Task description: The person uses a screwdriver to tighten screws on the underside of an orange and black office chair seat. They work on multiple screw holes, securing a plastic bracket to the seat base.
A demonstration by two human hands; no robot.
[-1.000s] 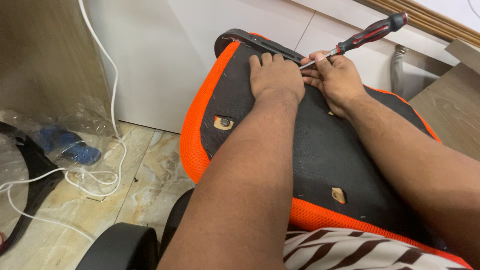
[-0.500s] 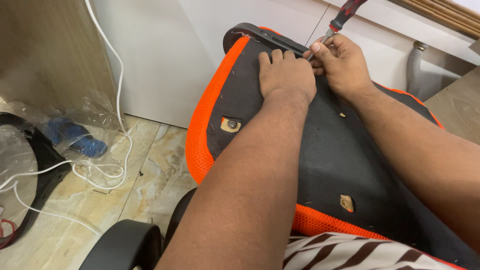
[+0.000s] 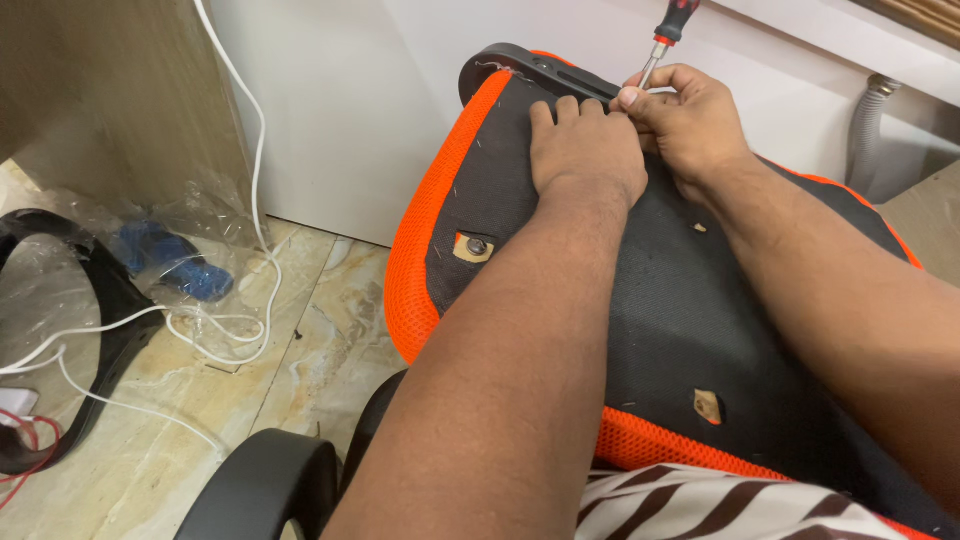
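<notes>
An upturned chair seat (image 3: 700, 310) lies in front of me, its black underside edged in orange mesh. My left hand (image 3: 583, 150) presses flat on the black fabric near the seat's far edge. Right beside it, my right hand (image 3: 688, 125) grips a screwdriver (image 3: 665, 35) with a red and black handle, held nearly upright with its tip down at the black plastic bracket (image 3: 520, 62) on the far rim. Two cut-outs in the fabric show bolt holes, one with a bolt (image 3: 473, 246), one lower (image 3: 707, 405).
A white cabinet wall (image 3: 340, 110) stands behind the seat. White cables (image 3: 215, 330) and a clear plastic bag with blue parts (image 3: 170, 262) lie on the tiled floor at left. A black chair armrest (image 3: 262, 485) sits near the bottom edge. A grey corrugated hose (image 3: 868, 125) hangs at right.
The screwdriver has swung from lying sideways to nearly upright over the far rim. Both hands stay close together at the bracket; the view has shifted a little.
</notes>
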